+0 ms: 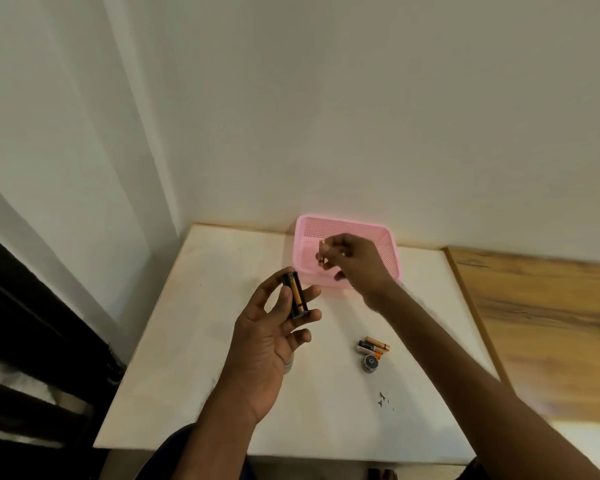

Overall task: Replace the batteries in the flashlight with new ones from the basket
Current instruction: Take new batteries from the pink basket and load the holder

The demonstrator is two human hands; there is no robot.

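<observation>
My left hand (271, 327) holds a black battery holder (296, 295) upright above the white table (194, 341), with one orange battery seated in it. My right hand (357, 265) hovers over the pink mesh basket (388, 247) at the table's back edge and pinches a battery (323, 254) between thumb and fingers. Several loose orange-and-black batteries (373, 346) lie on the table to the right. A round black flashlight cap (370, 362) sits just below them. A silvery piece of the flashlight (289, 365) shows from behind my left palm.
The basket stands against a white wall. A wooden surface (541, 327) adjoins the table on the right. Dark furniture or railing (32, 341) lies off the table's left side. Small dark marks (383, 400) dot the tabletop near the front.
</observation>
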